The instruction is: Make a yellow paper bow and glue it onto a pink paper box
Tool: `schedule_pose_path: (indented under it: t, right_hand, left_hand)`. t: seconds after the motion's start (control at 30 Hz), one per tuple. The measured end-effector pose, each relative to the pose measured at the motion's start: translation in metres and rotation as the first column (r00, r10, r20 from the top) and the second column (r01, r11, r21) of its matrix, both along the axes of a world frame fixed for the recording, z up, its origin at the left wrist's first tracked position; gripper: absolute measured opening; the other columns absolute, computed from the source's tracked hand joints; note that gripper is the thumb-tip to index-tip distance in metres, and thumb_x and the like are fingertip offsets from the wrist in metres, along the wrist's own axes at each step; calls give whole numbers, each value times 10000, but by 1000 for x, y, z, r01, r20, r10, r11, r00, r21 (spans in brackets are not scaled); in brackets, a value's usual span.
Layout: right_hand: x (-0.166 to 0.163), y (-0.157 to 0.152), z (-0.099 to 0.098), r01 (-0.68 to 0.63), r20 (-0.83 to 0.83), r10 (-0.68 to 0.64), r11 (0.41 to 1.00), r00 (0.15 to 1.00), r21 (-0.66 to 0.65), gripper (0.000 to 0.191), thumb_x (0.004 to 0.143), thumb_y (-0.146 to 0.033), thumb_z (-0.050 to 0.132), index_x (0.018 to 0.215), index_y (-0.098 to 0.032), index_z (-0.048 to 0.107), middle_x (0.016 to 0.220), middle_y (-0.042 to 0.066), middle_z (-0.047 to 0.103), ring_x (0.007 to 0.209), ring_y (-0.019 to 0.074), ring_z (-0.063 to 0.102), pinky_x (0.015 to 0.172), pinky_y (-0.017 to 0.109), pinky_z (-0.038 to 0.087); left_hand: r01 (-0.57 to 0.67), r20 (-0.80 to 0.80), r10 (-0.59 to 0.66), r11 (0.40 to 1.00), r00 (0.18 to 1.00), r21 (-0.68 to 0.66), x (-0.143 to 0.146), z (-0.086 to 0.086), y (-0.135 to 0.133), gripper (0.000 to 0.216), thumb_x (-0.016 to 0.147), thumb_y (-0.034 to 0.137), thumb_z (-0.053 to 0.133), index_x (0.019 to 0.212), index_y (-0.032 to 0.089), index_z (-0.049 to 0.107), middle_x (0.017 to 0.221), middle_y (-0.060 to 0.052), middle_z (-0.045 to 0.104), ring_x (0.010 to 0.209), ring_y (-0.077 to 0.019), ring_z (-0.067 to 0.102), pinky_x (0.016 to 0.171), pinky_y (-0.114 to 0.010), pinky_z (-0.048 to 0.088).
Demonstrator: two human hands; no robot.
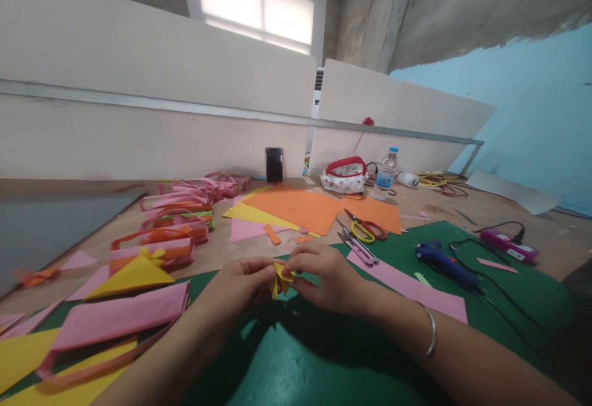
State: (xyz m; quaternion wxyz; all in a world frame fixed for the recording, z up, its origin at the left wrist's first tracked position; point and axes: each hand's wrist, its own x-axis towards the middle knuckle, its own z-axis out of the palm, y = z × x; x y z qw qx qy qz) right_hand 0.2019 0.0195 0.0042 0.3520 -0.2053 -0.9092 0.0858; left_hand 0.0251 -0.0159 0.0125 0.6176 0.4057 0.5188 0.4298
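Note:
Between my two hands, above the green mat (pixel 259 363), is a small folded piece of yellow paper (pixel 280 279) with pointed ends hanging down. My left hand (pixel 247 279) pinches its left side with thumb and fingers. From the right, the fingertips of my right hand (pixel 324 273) close on its other edge. Fingers cover part of the paper, so its full shape is hidden. To the left lie a pink folded paper bag (pixel 124 313) with a strap and a yellow folded paper triangle (pixel 132 277).
Several pink and orange paper bags (pixel 185 208) line the left. Beyond my hands are orange sheets (pixel 296 202), scissors (pixel 363 230), snips (pixel 356 248) and a phone (pixel 274 165). A glue gun (pixel 446 264) with its cord, a bottle (pixel 385 174) and a pouch (pixel 345 176) stand right.

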Motion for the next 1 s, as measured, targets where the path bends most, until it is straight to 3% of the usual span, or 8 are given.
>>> schedule_pose_path:
  t: [0.23,0.47,0.63,0.7,0.83,1.0]
  right_hand:
    - [0,1,0,11,-4,-11,1000,1000,-24,138,797,-94,557,865,-189,629,856,45,624,798,153,568,724,255,462]
    - [0,1,1,-8,-16,7,999,1000,-35,207,783,-38,523,862,-178,654,867,59,642,819,160,586,742,265,478]
    - [-1,-2,7,-23,-93,6,984,996,-179,259,788,-31,491,871,-181,686,874,54,666,813,151,606,725,264,480]
    - [-3,-4,8,24,-143,-77,940,987,-339,217,811,-91,524,927,-183,683,855,38,668,771,137,606,673,243,477]
    - [-7,-6,9,66,-114,-183,757,977,-650,113,776,-155,598,856,-152,677,716,0,632,635,104,566,585,210,444]
    - [-10,-6,10,73,-93,-246,591,965,-804,75,713,-79,583,700,-130,636,594,-26,569,535,84,517,507,193,400]
  left_hand:
    - [9,-46,-7,999,999,41,-1,-1,0,240,585,336,738,711,134,713,555,-3,581,502,-98,436,477,-209,282]
    - [3,-99,8,994,995,113,-2,-3,0,396,586,391,733,876,123,710,538,17,573,486,-91,414,488,-217,256]
    - [21,-159,3,988,987,151,-6,0,2,432,561,366,756,913,123,701,494,44,547,468,-101,428,475,-229,266]
    - [40,-179,-11,987,984,158,-7,0,4,433,571,344,747,940,124,695,484,50,548,463,-104,437,470,-226,272]
    - [66,-206,-30,984,978,166,-7,-1,5,438,596,319,729,978,110,675,501,48,567,467,-103,461,478,-221,298]
    - [82,-215,-47,984,975,157,-4,-1,2,436,626,340,722,995,115,661,619,10,640,548,-118,522,543,-238,365]
